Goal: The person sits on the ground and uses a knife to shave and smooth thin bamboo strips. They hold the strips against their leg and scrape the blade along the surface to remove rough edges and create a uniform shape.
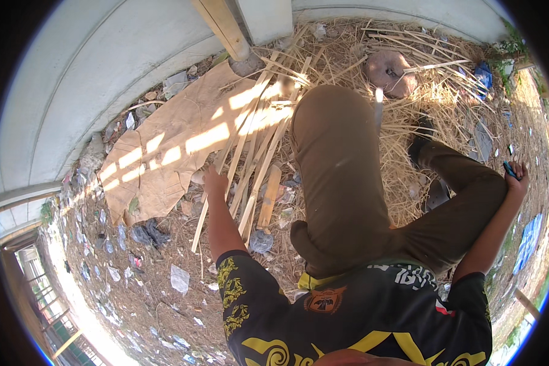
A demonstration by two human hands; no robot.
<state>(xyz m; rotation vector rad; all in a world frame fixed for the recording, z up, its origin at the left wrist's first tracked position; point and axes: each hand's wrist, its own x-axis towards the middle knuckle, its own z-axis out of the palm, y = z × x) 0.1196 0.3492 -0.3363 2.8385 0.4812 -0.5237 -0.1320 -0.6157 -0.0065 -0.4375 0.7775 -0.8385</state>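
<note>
My left hand (215,182) is closed at the near left edge of a loose bundle of long, pale split bamboo strips (259,180), with the outermost strip running through its grip. The finger details are small and partly hidden. The strips fan out from the far wall toward me, some lying over a flat brown cardboard sheet (158,146). Beside my bent right knee, my right hand (518,173) is closed around a small blue-and-black object (510,170), whose kind I cannot make out. A short, wider piece of bamboo (269,195) lies right of the strips.
A round reddish-brown stone-like block (391,74) sits ahead among straw-like shavings (402,146). Beside my knee stands a blade-like strip (378,113). A wooden post (222,27) meets the ground at the pale wall (104,67). Plastic litter (149,233) dots the ground at left.
</note>
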